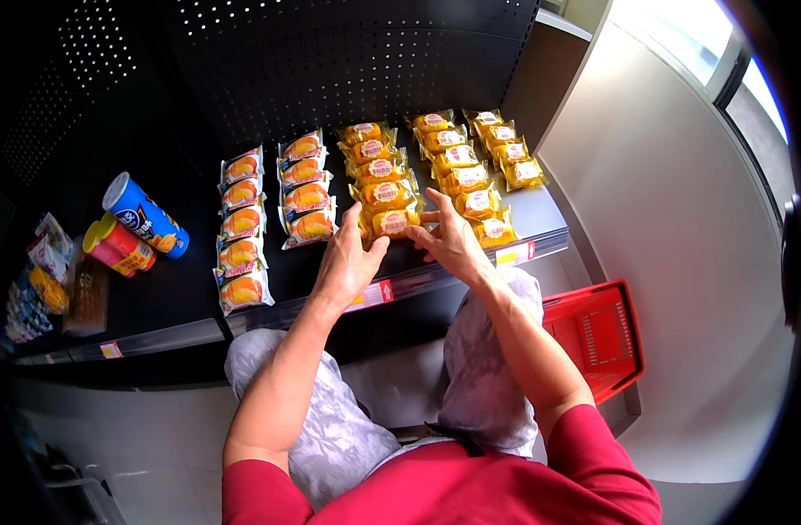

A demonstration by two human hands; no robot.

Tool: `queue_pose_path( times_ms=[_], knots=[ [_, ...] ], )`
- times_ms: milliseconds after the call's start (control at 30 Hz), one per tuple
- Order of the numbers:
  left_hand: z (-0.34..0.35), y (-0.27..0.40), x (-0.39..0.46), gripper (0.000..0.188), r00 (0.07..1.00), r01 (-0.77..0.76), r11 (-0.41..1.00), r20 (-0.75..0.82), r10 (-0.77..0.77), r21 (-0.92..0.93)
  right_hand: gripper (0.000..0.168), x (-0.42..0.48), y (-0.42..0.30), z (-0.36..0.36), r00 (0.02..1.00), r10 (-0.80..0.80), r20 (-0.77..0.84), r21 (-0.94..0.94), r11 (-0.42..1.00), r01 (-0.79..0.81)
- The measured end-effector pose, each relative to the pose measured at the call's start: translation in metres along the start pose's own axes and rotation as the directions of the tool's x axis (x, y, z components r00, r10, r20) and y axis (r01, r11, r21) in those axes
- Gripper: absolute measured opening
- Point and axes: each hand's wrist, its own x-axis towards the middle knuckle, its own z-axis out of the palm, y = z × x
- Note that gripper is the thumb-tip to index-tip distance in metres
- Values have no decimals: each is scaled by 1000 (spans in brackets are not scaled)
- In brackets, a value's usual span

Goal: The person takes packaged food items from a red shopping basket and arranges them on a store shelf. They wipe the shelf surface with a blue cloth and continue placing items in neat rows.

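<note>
A yellow-wrapped bread packet [394, 223] lies at the front end of a column of similar packets on a black shelf. My left hand [351, 259] is at its left side, fingers and thumb apart. On the other side, my right hand [454, 244] has spread fingers, with the thumb at the packet's right edge. Whether either hand presses on the wrapper cannot be made out. Just behind lies another yellow packet [386, 192]. To the right of my right hand runs a second column, its front packet [496, 231] close to the shelf edge.
White-and-orange cake packets [241, 252] form two columns at left. Beyond them stand a blue canister [148, 216] and pink-and-red canisters [119, 246]. A price-tag rail [427, 283] edges the shelf. A red basket [594, 335] sits by my right knee, near a white wall [656, 164].
</note>
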Motion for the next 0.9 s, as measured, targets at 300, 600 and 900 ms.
queue_pose_path(
  times_ms=[300,600,900],
  knots=[
    [-3,30,-19,64,989,-148,942,-19,150,-301,60,-35,-34,-22,993,34,-113,102,995,-22],
    [16,50,-19,48,962,-63,884,209,178,-464,36,-143,-16,-120,800,-47,-599,201,957,207],
    [57,47,5,50,928,96,898,364,76,-430,40,-261,166,-161,683,239,-690,-283,779,-559]
  ],
)
